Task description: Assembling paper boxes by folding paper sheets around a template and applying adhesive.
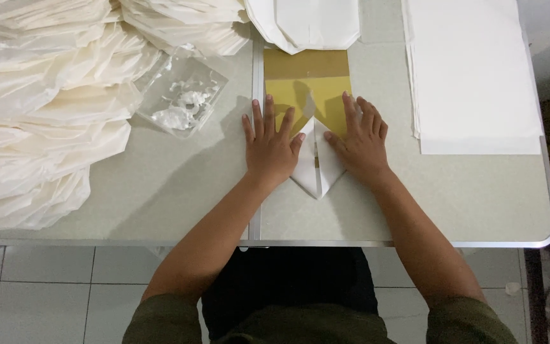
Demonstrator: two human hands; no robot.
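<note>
A white paper sheet (316,167) is pressed flat against a yellow-brown cardboard template (307,79) near the middle of a pale folding table (160,185), its two lower corners already folded inward so that a point is formed toward the person's body. The left hand (270,145) is laid open, fingers spread, on the left flap; the right hand (361,137) is laid open likewise on the right flap, and nothing is gripped by either. The step in hand is judged to be the creasing of these diagonal folds. Firm, even pressure along both creases would be called for next, with the flaps kept meeting at the centre line. The sheet's long axis runs away from the person, tip nearest the table edge. Stacks of folded white paper (39,108) are seen at left, a clear plastic bag (183,99) beside them, and flat white sheets (472,70) at right.
</note>
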